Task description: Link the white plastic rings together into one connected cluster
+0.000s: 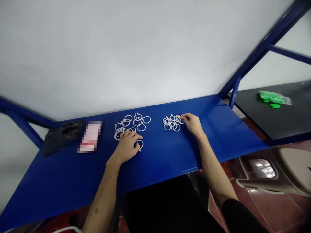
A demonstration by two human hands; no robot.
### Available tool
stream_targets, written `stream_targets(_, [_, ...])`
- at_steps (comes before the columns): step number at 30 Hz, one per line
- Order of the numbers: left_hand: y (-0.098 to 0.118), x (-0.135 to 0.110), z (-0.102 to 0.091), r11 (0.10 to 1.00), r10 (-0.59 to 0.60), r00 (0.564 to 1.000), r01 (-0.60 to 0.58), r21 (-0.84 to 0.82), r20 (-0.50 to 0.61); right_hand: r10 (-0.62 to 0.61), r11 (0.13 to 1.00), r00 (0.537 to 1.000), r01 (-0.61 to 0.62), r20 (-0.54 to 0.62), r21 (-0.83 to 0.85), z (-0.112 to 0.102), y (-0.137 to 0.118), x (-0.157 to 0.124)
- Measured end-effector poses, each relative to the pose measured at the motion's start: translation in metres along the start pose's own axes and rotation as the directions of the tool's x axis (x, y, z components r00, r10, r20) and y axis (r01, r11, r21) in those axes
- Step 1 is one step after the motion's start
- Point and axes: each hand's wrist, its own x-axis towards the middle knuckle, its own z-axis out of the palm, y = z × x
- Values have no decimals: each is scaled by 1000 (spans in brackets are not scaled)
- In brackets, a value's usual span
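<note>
Two groups of white plastic rings lie on a blue shelf [170,155]. My left hand [126,145] rests palm down at the near edge of the left group [132,124], its fingers curled over one white ring [139,144]. My right hand [193,123] lies at the right edge of the tighter right pile [172,123], fingertips pinched on a ring of that pile.
A crumpled black bag [62,136] and a blurred pink-white packet [90,136] lie at the shelf's left. A black shelf [279,123] on the right carries a bag of green pieces [273,97]. A beige plastic chair [274,171] stands below right. A white wall backs the shelf.
</note>
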Motion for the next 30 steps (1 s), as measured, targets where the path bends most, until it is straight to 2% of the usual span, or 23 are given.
stream_targets(2, [-1, 1, 3, 1000, 14, 1000, -14, -10, -2, 32, 999, 998, -30, 62, -41, -2, 3, -2])
stream_targets(5, [-2, 3, 7, 999, 31, 997, -32, -7, -73, 33, 995, 994, -24, 100, -96, -2, 4, -5])
stream_targets(11, [3, 7, 14, 999, 45, 974, -45, 8, -221, 15, 986, 998, -5, 60, -169, -1, 4, -5])
stream_targets(18, [5, 10, 22, 999, -13, 938, -6, -54, -348, 50, 984, 998, -46, 23, -171, -1, 1, -6])
stream_targets(21, [6, 12, 25, 994, -35, 923, -8, -110, -383, 40, 985, 997, -49, -59, -163, -2, -4, -6])
stream_targets(24, [12, 13, 26, 982, -62, 897, -24, -189, -438, -52, 996, 964, 32, -261, -80, 1, -18, -9])
stream_targets(26, [17, 14, 27, 976, -73, 876, -37, -217, -477, -128, 990, 936, 139, -329, 9, 8, -34, -16])
stream_targets(28, [21, 15, 29, 975, -83, 854, -36, -217, -513, -225, 962, 938, 257, -265, 92, 19, -51, -26])
stream_targets(30, [24, 16, 31, 979, -99, 834, -17, -205, -542, -398, 894, 908, 416, -131, 165, 32, -68, -37])
